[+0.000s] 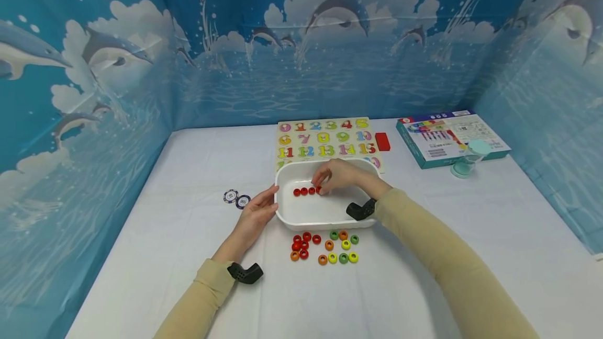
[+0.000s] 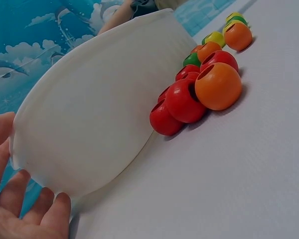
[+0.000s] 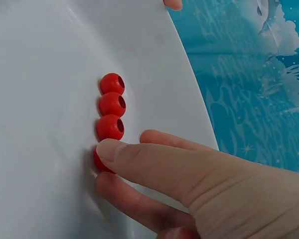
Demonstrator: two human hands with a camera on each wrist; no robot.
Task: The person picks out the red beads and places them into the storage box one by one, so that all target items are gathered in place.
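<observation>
The left hand [image 1: 253, 217], fingers apart, touches the tray [image 1: 311, 214] at left, while the right hand [image 1: 341, 173] pinches its rightmost red bead [image 3: 101, 163], apparently aligning it, careful release next.

Two round chips [image 1: 231, 196] lie left; a number board [image 1: 325, 137] lies far, a red block [image 1: 382, 142] just right; farther right, a box [image 1: 445, 140] and teal-ended container [image 1: 470, 158].

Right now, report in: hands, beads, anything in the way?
Left hand touching white tray; right hand pinching red bead. Three red beads lined up beside it. Loose beads outside tray, nothing visibly blocking.
</observation>
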